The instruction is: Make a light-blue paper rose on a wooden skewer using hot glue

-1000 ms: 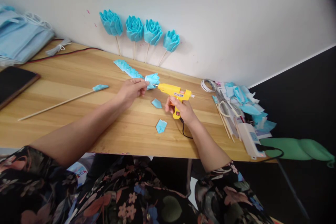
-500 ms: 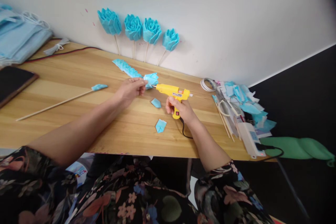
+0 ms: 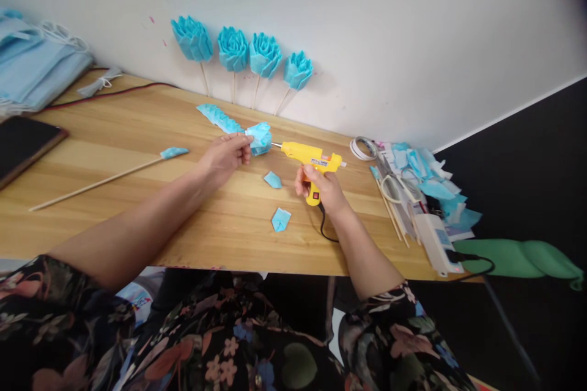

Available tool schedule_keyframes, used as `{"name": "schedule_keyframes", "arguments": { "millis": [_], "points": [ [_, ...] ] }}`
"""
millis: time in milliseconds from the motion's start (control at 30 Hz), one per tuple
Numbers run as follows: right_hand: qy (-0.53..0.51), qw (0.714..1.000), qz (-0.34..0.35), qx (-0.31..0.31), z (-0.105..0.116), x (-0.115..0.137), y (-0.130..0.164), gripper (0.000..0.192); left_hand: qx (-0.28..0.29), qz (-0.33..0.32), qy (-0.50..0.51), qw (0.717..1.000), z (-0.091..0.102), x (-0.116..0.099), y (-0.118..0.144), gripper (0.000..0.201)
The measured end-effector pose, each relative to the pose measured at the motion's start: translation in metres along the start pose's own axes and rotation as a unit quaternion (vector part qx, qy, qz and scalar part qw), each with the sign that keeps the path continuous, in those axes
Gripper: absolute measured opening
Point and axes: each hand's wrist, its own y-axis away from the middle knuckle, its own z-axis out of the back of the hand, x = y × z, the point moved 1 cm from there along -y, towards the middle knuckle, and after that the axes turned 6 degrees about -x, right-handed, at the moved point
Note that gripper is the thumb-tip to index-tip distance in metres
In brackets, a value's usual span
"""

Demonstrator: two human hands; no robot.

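left hand pinches a blue flower between fingertips, right hand is wrapped around a yellow glue gun

Phone laid on desk at 9 o'clock, cable run at 10, tape roll placed at 2, scissors at 3, power strip at 4.

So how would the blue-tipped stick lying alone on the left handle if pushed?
The stick is probably light, being thin, and likely stiff, as it lies straight. It may pivot rather than roll cleanly, since the blue tip widens one end.
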Motion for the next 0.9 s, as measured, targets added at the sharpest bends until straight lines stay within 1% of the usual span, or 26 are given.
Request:
{"name": "schedule_keyframes", "arguments": {
  "millis": [133,400,500,667,900],
  "points": [
    [0.002,1.0,0.0,0.005,-0.0011,0.0012,0.0006,0.061,0.004,-0.002,-0.003,1.0,-0.0006,0.0,0.0009,0.032],
    [0.019,1.0,-0.004,0.014,-0.0028,-0.0039,-0.0007,0.062,0.008,0.0,-0.009,1.0,-0.0034,-0.0021,0.0039,0.034],
    [0.021,1.0,0.0,0.017,-0.0026,-0.0054,-0.0004,0.061,0.019,-0.007,-0.017,1.0,-0.0035,-0.0008,0.0035,0.033],
    [0.024,0.999,0.013,0.043,-0.003,-0.0055,-0.0004,0.062,0.03,-0.022,-0.036,0.999,-0.0022,0.0013,0.0032,0.036],
    [0.028,0.999,0.012,0.045,-0.0026,-0.0046,-0.0004,0.063,0.041,-0.034,-0.044,0.998,-0.0006,0.0025,0.0037,0.033]
  ]
}}
